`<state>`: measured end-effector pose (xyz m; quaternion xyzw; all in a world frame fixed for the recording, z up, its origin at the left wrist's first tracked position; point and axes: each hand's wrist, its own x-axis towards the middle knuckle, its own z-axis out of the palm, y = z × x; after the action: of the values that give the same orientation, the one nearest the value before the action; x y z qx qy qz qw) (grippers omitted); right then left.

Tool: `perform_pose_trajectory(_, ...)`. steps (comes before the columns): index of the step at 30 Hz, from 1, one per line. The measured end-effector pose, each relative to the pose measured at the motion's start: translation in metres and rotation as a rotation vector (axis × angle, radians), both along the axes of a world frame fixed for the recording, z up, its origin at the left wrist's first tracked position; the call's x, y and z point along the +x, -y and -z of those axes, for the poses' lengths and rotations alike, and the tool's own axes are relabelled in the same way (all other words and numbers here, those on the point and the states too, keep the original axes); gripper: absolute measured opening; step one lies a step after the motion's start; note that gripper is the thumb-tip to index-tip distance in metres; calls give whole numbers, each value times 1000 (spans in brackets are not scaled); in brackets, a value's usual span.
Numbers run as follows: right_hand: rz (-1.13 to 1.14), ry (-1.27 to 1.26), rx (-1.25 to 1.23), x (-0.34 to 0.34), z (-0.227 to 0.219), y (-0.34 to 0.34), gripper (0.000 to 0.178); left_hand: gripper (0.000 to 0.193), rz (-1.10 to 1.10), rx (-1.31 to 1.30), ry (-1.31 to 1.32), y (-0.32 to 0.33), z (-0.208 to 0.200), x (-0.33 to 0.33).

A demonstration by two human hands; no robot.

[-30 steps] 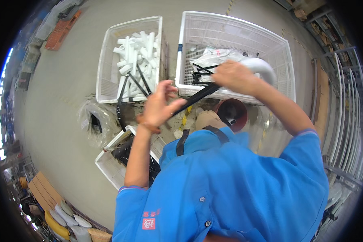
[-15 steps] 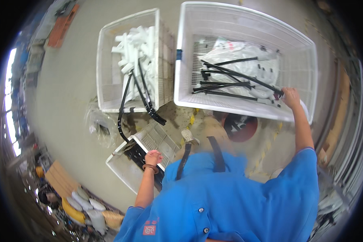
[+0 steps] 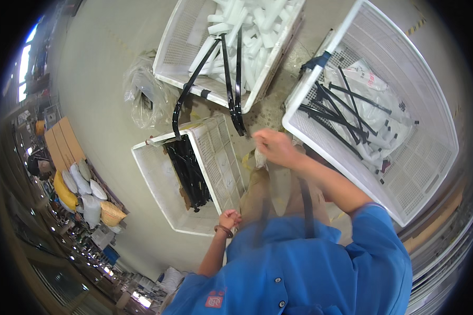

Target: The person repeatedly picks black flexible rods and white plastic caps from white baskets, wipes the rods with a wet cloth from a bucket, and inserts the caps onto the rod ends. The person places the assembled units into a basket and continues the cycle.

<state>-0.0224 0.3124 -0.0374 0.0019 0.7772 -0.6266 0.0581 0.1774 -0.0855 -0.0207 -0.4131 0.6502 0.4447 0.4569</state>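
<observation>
My right hand [image 3: 276, 148] reaches across my body, its fingers curled closed just right of the lower ends of black tubes. Whatever they hold, if anything, is hidden. Three long black tubes with bent lower ends [image 3: 237, 111] lean out over the front rim of a white crate [image 3: 168, 50] full of white foam sleeves [image 3: 234, 25]. My left hand [image 3: 229, 218], with a brown bracelet at the wrist, hangs by the small white crate [image 3: 180, 227], fingers loosely bent and apart, nothing in them. Inside that crate stand several black tubes [image 3: 188, 170].
At the right, a large white crate [image 3: 428, 100] holds several thin black tubes [image 3: 347, 118] on a crumpled white plastic bag [image 3: 370, 79]. A clear plastic bag [image 3: 150, 100] lies on the floor at the left. Filled sacks [image 3: 92, 205] and brown cardboard [image 3: 63, 139] sit farther left.
My right hand has left the black tube at the right crate and swung left, toward the bent tubes. The view has turned left. My left hand stays low by the small crate.
</observation>
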Motion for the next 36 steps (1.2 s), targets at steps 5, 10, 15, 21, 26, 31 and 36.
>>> perform_pose_trajectory(5, 165, 992, -440, -110, 123, 101, 58, 17, -127, 125, -54, 28, 11, 42)
perform_pose_trajectory(10, 210, 650, 2, -104, 153, 124, 52, 26, -283, -43, 32, 62, 0, 75)
perform_pose_trajectory(15, 675, 94, 301, -125, 42, 91, 37, 24, -299, -44, 42, 119, 8, 75)
perform_pose_trajectory(21, 404, -58, 552, -22, -240, -6, 31, 22, 244, 68, -604, 103, -30, -79)
perform_pose_trajectory(26, 307, -105, 858, 144, -462, -28, 31, 57, 864, 410, -1443, -73, -217, -217)
perform_pose_trajectory(31, 296, -208, 1050, 235, -534, -18, 46, 78, 1178, 1031, -1854, -229, -366, -201)
perform_pose_trajectory(36, 146, -210, 1188, 261, -427, -14, 41, 66, 1534, 1209, -1201, -296, -329, -120)
